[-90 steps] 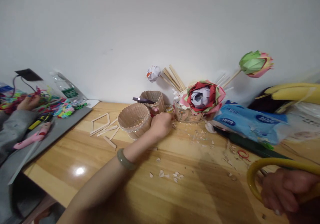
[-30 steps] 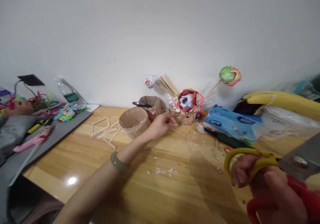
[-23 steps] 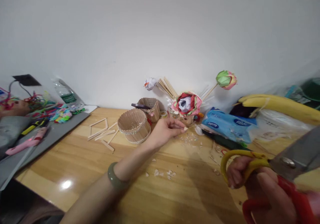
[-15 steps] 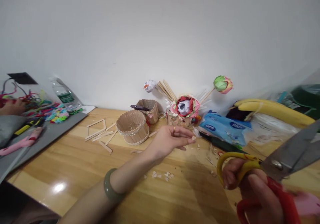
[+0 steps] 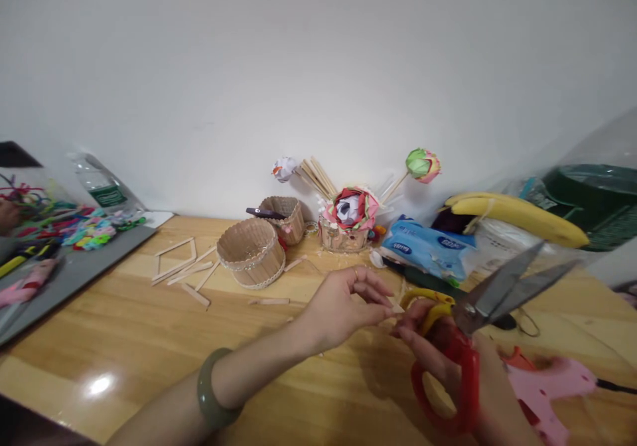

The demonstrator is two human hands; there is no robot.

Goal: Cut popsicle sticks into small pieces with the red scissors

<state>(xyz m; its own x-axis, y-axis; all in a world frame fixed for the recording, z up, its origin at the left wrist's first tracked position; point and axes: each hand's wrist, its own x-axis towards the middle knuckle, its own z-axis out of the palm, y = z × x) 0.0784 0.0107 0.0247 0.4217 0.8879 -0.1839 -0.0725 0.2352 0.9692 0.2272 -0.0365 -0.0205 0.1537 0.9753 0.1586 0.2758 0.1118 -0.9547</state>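
Observation:
My left hand (image 5: 343, 310), with a green bangle (image 5: 213, 389) on the wrist, reaches over the table with thumb and fingers pinched. A small pale chip (image 5: 397, 309) shows at its fingertips. My right hand (image 5: 423, 340) holds scissors (image 5: 468, 316) with one yellow and one red handle loop. Their blades are spread apart and point away to the right. The fingertips of both hands meet or nearly meet around the chip. Left of my hands stands a round basket of wooden sticks (image 5: 253, 253). A flat stick (image 5: 269, 301) lies in front of it.
Behind are a second stick basket (image 5: 293, 223) and a pot with paper flowers (image 5: 353, 210). A blue tissue pack (image 5: 428, 250) and bananas (image 5: 517, 215) lie right. A pink glue gun (image 5: 552, 383) is by my right forearm. Loose sticks (image 5: 174, 263) and colourful craft pieces (image 5: 94, 230) lie left.
My right hand has moved left with the scissors, bringing its fingertips to those of my left hand. My left hand has lowered slightly. The view has shifted to the right.

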